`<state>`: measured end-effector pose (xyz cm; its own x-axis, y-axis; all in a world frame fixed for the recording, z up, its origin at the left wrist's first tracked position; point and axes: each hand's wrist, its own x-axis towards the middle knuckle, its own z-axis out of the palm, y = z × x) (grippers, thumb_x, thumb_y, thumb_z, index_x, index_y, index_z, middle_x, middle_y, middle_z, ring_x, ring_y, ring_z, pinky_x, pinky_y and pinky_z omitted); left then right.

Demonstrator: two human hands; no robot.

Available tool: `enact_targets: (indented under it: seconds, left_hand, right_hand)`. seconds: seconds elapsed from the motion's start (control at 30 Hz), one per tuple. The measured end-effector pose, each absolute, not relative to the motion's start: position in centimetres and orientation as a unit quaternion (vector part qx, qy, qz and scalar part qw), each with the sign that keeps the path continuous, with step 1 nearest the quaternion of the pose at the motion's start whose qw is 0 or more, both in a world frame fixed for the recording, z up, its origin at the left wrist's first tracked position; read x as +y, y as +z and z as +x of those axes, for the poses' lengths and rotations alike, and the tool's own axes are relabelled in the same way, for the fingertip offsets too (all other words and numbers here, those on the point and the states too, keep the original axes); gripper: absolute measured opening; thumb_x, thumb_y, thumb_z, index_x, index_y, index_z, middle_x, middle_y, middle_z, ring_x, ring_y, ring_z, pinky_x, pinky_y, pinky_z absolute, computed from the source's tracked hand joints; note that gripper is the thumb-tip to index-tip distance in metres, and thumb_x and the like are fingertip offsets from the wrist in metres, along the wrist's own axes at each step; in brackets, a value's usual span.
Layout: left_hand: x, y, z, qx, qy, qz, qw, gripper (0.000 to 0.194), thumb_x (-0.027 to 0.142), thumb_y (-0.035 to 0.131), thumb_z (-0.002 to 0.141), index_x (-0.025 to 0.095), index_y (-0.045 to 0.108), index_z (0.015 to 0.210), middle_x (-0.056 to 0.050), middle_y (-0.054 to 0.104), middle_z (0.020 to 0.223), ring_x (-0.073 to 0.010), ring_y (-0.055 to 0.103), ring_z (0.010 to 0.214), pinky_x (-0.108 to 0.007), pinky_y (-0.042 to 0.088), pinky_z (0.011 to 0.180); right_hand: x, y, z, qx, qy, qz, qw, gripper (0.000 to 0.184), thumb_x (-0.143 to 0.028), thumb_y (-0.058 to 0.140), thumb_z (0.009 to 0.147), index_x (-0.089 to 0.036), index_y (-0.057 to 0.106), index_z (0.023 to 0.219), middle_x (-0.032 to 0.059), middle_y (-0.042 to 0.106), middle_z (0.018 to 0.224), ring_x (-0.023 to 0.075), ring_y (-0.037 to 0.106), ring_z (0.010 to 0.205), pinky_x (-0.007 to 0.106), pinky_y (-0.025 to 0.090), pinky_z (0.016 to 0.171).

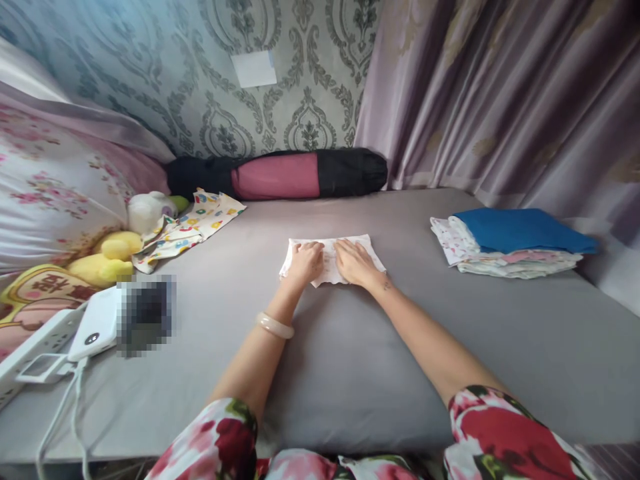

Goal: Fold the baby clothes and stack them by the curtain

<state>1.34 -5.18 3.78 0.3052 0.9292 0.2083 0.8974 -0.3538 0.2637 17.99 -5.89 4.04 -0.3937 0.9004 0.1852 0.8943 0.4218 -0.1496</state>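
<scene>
A white folded cloth with a faint print (330,263) lies on the grey sheet (350,347) in the middle of the view. My left hand (306,260), below a pale bangle, rests palm down on the cloth's left half. On its right half lies my right hand (356,262), its fingers stretched out and pointing inward. Both hands press flat on the cloth, with a strip of it showing between them. The exact garment kind cannot be made out.
A stack of folded clothes (520,243), blue on top, sits at the right. At the left lie a patterned cloth (193,227), plush toys (107,257), a white power bank (97,323) and a power strip (37,347) with cables. A long black-and-red bag (277,175) lines the wall.
</scene>
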Motion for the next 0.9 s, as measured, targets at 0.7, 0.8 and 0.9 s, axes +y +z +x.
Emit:
enact_targets:
  seconds: [0.7, 0.8, 0.9]
  left_hand:
    - [-3.8, 1.7, 1.9, 0.618, 0.090, 0.781, 0.001, 0.048, 0.038, 0.026, 0.100, 0.017, 0.047, 0.139, -0.012, 0.044, 0.149, -0.0296, 0.037, 0.139, -0.050, 0.025, 0.115]
    - [-4.0, 1.8, 1.5, 0.636, 0.091, 0.766, -0.013, 0.049, 0.039, 0.027, 0.100, 0.016, 0.047, 0.138, -0.013, 0.045, 0.148, -0.0288, 0.037, 0.138, -0.048, 0.024, 0.116]
    - [-4.1, 1.7, 1.1, 0.661, 0.091, 0.745, -0.004, 0.052, 0.040, 0.027, 0.099, 0.014, 0.045, 0.140, -0.015, 0.042, 0.150, -0.0295, 0.034, 0.141, -0.050, 0.024, 0.116]
  right_hand:
    - [-3.9, 1.8, 18.0, -0.784, 0.059, -0.614, 0.078, 0.055, -0.028, 0.025, 0.098, -0.009, 0.036, 0.148, 0.0088, 0.034, 0.156, 0.0250, 0.025, 0.145, 0.047, 0.013, 0.119]
    - [-4.0, 1.9, 18.5, -0.767, 0.054, -0.636, 0.071, 0.056, -0.029, 0.024, 0.098, -0.007, 0.036, 0.149, 0.0101, 0.032, 0.156, 0.0253, 0.024, 0.145, 0.046, 0.014, 0.119]
    - [-4.1, 2.0, 19.0, -0.752, 0.049, -0.654, 0.065, 0.057, -0.030, 0.023, 0.099, -0.006, 0.035, 0.149, 0.0107, 0.030, 0.157, 0.0246, 0.022, 0.146, 0.043, 0.012, 0.120]
